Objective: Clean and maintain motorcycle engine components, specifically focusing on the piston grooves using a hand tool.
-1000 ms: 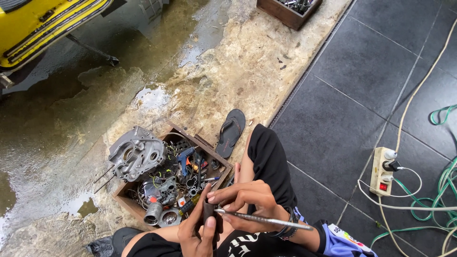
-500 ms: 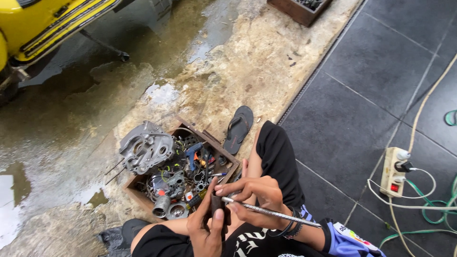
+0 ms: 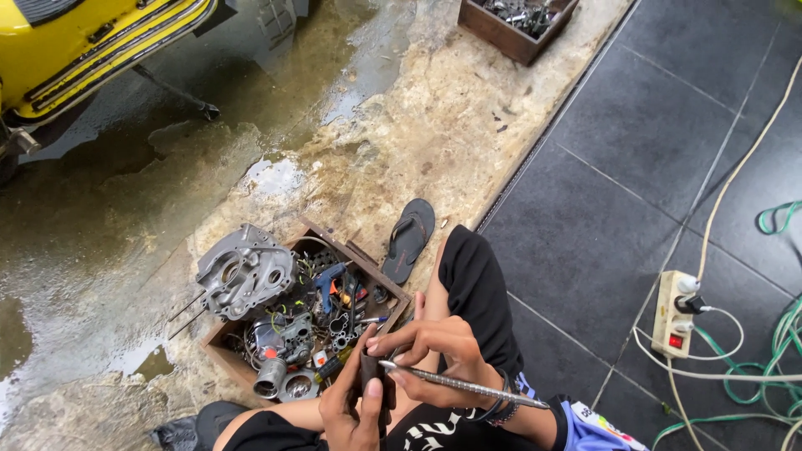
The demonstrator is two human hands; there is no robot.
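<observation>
Part: we see a small dark part (image 3: 370, 373) low in the frame, over the lap, just right of the box.
Left hand: our left hand (image 3: 355, 409) has its grip closed round the part, thumb up along its front.
Right hand: our right hand (image 3: 434, 351) pinches a thin metal rod (image 3: 464, 384), the tip touching the part's top.
Rod: it slants down to the right across the wrist.
Box: a wooden box (image 3: 219, 347) of metal bits sits on the wet floor, with a grey engine casing (image 3: 244, 270) at its far-left corner.
Sandal: a sandal (image 3: 408, 239) lies beside the knee.
Power strip: a power strip (image 3: 673, 313) lies on dark tiles, well apart.
</observation>
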